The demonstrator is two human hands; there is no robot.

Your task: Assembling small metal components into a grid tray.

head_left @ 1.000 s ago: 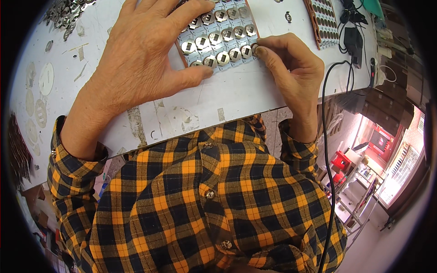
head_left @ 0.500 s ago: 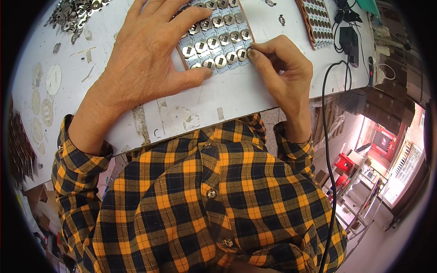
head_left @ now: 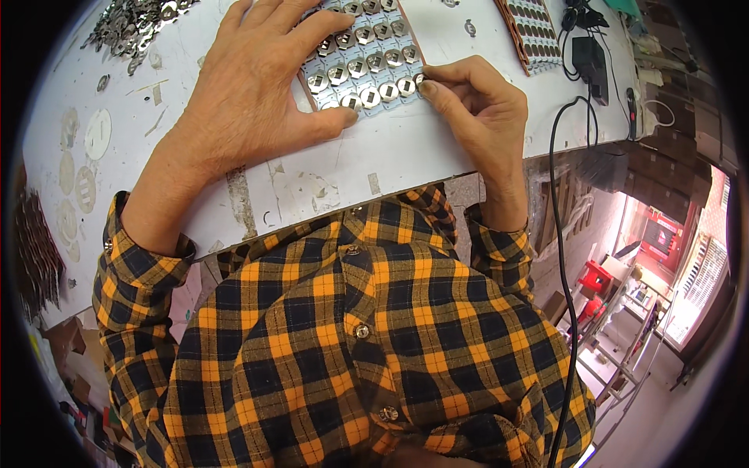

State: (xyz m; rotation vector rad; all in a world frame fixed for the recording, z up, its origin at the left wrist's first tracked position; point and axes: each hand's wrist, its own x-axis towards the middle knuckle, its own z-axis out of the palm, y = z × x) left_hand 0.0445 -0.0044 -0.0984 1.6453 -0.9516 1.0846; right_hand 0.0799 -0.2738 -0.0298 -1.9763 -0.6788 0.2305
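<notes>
I take the board as my clock's centre; it lies on the table, rows of discs on it. The left hand spreads over its 9 o'clock edge; the right hand is on an end disc at its 4 o'clock corner. Past the left hand, a heap of metal parts lies at 9, and I see a stack farther off at 8. Toward 3 sit a small part, then a second board, then a power adapter. A cable hangs past the table's edge at 5, the shirt is at 6, and boxes lie beyond the table at 4.
</notes>
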